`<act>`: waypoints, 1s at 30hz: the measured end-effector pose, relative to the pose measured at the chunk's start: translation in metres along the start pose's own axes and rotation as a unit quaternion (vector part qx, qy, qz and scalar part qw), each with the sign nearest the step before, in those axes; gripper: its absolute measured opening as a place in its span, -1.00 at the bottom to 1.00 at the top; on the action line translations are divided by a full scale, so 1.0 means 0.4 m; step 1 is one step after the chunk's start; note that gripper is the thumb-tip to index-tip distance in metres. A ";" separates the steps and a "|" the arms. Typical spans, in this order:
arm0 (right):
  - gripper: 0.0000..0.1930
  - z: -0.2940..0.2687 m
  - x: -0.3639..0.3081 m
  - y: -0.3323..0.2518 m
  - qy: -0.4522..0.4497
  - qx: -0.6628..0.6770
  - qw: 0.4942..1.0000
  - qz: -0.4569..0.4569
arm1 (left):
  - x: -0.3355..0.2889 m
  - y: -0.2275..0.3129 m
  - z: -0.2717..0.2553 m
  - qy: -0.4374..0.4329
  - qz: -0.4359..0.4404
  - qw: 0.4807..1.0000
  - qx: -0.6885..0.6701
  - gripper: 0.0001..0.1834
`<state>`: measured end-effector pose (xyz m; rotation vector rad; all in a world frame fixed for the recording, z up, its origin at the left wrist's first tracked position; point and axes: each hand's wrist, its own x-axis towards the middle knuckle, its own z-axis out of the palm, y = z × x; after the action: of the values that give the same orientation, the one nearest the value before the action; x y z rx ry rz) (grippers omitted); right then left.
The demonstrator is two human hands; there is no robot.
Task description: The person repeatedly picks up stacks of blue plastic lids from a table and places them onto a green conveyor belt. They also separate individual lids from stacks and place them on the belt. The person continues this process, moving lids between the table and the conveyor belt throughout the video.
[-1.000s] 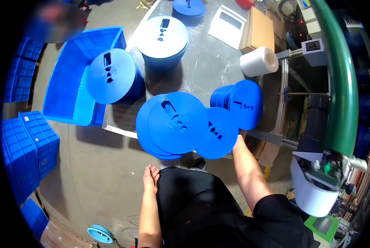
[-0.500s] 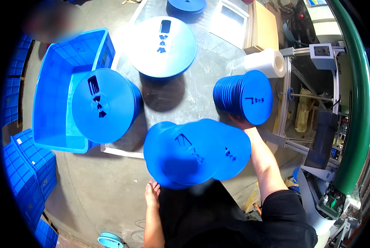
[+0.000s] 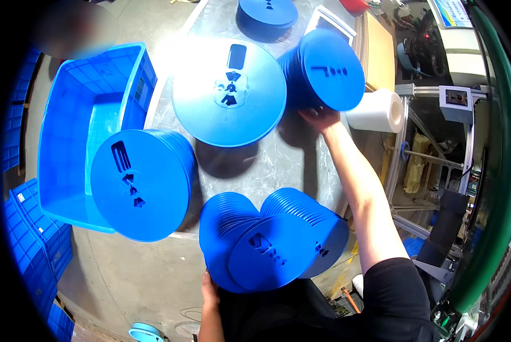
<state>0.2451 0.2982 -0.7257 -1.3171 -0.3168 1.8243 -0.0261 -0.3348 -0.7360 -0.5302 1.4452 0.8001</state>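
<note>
My right hand [image 3: 322, 118] is closed on the lower rim of a stack of blue slotted plastic discs [image 3: 334, 69], tilted at the table's far right. Nearest me, two more stacks of blue discs, a left one [image 3: 226, 212] and a right one [image 3: 331, 242], lean side by side at the table's near edge, with a front disc [image 3: 275, 253] overlapping both. At their lower left rim is my left hand [image 3: 210, 292], its fingers mostly hidden by the discs. Between the hands and the bin stand a large pale-lit disc stack [image 3: 232, 122] and a tilted stack [image 3: 141, 194].
An open blue bin [image 3: 67, 142] stands left of the grey table [image 3: 227, 185]. A white roll [image 3: 381, 111], cardboard sheets [image 3: 378, 54] and another disc stack [image 3: 267, 11] are at the far side. A metal frame [image 3: 401, 142] and green pipe [image 3: 503, 182] border the right.
My right hand has moved the right-hand disc stack away from me across the table. My left hand has come up to the near discs' rim. The view has shifted slightly.
</note>
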 end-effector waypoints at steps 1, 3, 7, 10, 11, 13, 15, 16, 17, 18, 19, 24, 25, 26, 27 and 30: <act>-0.34 0.054 0.018 -0.005 0.041 0.023 0.999 0.001 | -0.004 0.014 0.015 -0.014 0.017 1.000 -0.015 -0.51; -0.31 0.133 0.054 -0.006 0.062 0.076 0.995 0.014 | -0.043 0.059 0.075 -0.040 0.051 0.997 -0.049 -0.51; -0.21 0.195 0.112 -0.011 0.082 0.067 0.994 0.003 | -0.065 0.110 0.116 -0.054 0.054 0.996 -0.052 -0.52; -0.26 0.189 0.091 -0.029 0.091 0.011 0.996 0.020 | -0.059 0.111 0.111 -0.070 0.080 0.994 -0.004 -0.51; -0.29 0.162 0.066 -0.033 0.096 -0.033 0.995 0.021 | -0.098 0.163 0.159 -0.077 0.111 0.990 0.028 -0.50; -0.35 0.059 -0.008 -0.044 0.058 -0.166 0.983 0.046 | -0.123 0.214 0.178 -0.070 0.129 0.987 0.065 -0.48; -0.40 -0.099 -0.115 -0.050 -0.006 -0.321 0.941 0.111 | -0.113 0.225 0.171 -0.045 0.108 0.991 0.066 -0.44; -0.44 -0.166 -0.184 -0.053 -0.016 -0.338 0.923 0.185 | -0.114 0.234 0.178 -0.052 0.117 0.992 0.006 -0.42; -0.49 -0.193 -0.273 -0.041 0.059 -0.351 0.911 0.210 | -0.114 0.250 0.192 -0.058 0.126 0.989 -0.054 -0.39; -0.51 -0.301 -0.335 -0.033 0.068 -0.330 0.901 0.272 | -0.116 0.271 0.208 -0.067 0.135 0.982 -0.110 -0.36; -0.53 -0.408 -0.397 -0.012 0.095 -0.293 0.898 0.315 | -0.119 0.297 0.223 -0.076 0.142 0.980 -0.117 -0.36; -0.38 -0.561 -0.715 0.175 0.073 -0.063 0.898 0.430 | -0.102 0.370 0.289 -0.122 0.132 0.971 -0.158 -0.37; -0.35 -0.479 -0.754 0.205 -0.020 -0.095 0.904 0.417 | -0.080 0.373 0.292 -0.142 0.117 0.971 -0.154 -0.39; -0.35 -0.435 -0.782 0.247 -0.028 -0.068 0.912 0.404 | -0.076 0.379 0.305 -0.162 0.105 0.968 -0.160 -0.39; -0.35 -0.407 -0.803 0.292 -0.015 -0.023 0.918 0.396 | -0.077 0.385 0.316 -0.179 0.094 0.965 -0.166 -0.38; -0.35 -0.333 -0.824 0.404 0.025 0.070 0.936 0.344 | -0.054 0.362 0.305 -0.212 0.057 0.962 -0.164 -0.38</act>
<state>0.3140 -0.0815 -0.6650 -1.4785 0.3499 2.3180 -0.0535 -0.1535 -0.6833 -0.4887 0.9584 1.1784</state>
